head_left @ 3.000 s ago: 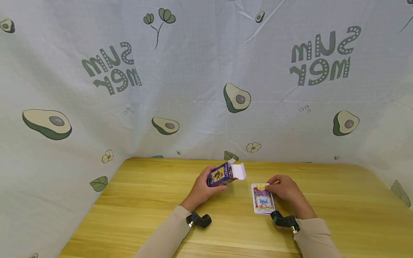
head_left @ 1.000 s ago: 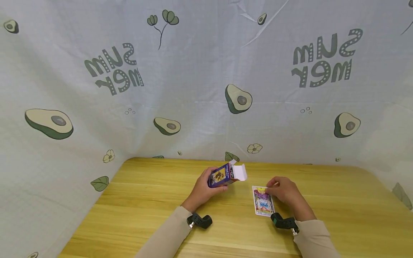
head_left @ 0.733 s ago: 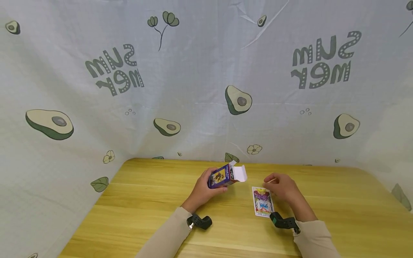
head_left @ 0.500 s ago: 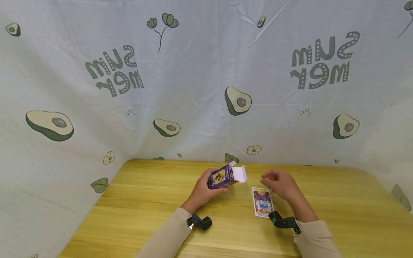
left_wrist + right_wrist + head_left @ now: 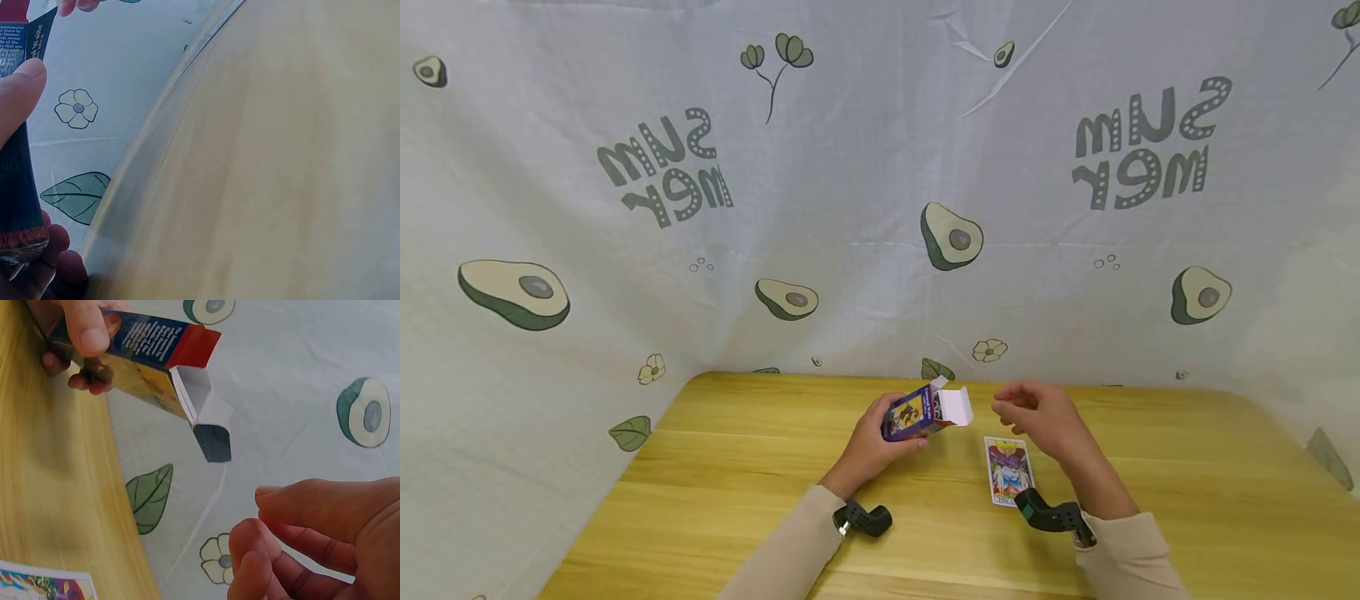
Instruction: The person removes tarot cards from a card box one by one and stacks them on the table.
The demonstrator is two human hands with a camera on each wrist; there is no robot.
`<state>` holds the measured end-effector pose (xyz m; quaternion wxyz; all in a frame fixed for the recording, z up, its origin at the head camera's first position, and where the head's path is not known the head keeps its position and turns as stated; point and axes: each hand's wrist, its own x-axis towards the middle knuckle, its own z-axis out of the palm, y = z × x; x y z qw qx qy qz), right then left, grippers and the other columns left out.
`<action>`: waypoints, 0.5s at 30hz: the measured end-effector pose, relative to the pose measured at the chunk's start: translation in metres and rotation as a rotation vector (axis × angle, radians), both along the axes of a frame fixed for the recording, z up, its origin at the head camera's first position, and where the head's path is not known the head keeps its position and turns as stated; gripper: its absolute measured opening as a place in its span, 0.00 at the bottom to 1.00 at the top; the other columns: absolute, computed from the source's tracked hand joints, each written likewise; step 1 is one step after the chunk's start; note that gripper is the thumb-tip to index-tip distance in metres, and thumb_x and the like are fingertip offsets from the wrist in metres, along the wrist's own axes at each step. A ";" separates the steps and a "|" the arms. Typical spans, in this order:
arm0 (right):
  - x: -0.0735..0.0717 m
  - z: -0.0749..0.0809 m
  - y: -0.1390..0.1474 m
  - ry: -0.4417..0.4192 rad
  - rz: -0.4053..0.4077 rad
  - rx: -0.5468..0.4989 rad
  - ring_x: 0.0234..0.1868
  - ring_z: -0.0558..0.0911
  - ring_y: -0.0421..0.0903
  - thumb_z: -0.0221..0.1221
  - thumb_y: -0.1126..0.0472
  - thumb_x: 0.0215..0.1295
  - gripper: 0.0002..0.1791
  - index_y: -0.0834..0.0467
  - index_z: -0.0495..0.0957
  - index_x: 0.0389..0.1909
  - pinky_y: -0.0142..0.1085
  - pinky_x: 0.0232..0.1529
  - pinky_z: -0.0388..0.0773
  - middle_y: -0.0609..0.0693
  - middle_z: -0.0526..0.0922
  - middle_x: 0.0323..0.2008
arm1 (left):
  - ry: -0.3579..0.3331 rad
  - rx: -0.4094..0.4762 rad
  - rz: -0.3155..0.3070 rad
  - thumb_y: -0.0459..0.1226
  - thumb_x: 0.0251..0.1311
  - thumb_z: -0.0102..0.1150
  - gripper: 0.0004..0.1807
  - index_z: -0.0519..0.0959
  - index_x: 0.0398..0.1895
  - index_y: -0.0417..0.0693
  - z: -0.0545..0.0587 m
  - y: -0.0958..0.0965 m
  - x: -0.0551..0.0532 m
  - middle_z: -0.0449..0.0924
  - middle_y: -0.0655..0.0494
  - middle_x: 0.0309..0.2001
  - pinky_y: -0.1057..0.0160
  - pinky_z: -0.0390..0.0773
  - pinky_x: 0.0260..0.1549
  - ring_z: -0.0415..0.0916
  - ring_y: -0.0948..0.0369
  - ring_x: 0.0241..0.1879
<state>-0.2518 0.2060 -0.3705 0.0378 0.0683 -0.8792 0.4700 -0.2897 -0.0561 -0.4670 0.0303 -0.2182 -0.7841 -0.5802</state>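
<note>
My left hand (image 5: 868,446) grips a blue tarot card box (image 5: 906,415) and holds it tilted above the table, thumb on the near side. The box's end is open toward the right, with its white flap (image 5: 956,407) folded out; in the right wrist view a white inner wall (image 5: 192,387) shows at the mouth. To the right, my right hand (image 5: 1047,418) is raised with loosely bent fingers and nothing between them. Below it lies a tarot card (image 5: 1009,465), "The Lovers", face up on the table, its lower corner overlapped by the wrist camera (image 5: 1047,512).
The wooden table (image 5: 722,500) ends at a pale cloth (image 5: 850,208) printed with avocados, which hangs behind it and on its left side. Another black wrist camera (image 5: 865,518) sits on the left sleeve.
My right hand has left the upper edge of the tarot card, rising and moving left toward the box's open end. The card stays on the table; my left hand and the box barely moved.
</note>
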 end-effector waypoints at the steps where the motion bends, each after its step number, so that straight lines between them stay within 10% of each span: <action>1: 0.000 0.001 -0.002 0.004 0.005 -0.009 0.37 0.81 0.52 0.60 0.58 0.67 0.16 0.67 0.77 0.46 0.40 0.37 0.80 0.57 0.82 0.38 | 0.002 0.003 -0.003 0.49 0.50 0.72 0.37 0.66 0.63 0.59 0.000 0.000 0.000 0.70 0.58 0.53 0.64 0.74 0.48 0.70 0.61 0.50; 15: -0.001 0.015 -0.027 0.022 0.015 -0.086 0.35 0.79 0.47 0.61 0.60 0.65 0.15 0.66 0.77 0.46 0.35 0.32 0.78 0.57 0.82 0.39 | 0.010 -0.017 0.015 0.51 0.50 0.72 0.37 0.67 0.63 0.59 -0.001 0.001 -0.001 0.71 0.58 0.54 0.61 0.73 0.49 0.69 0.60 0.50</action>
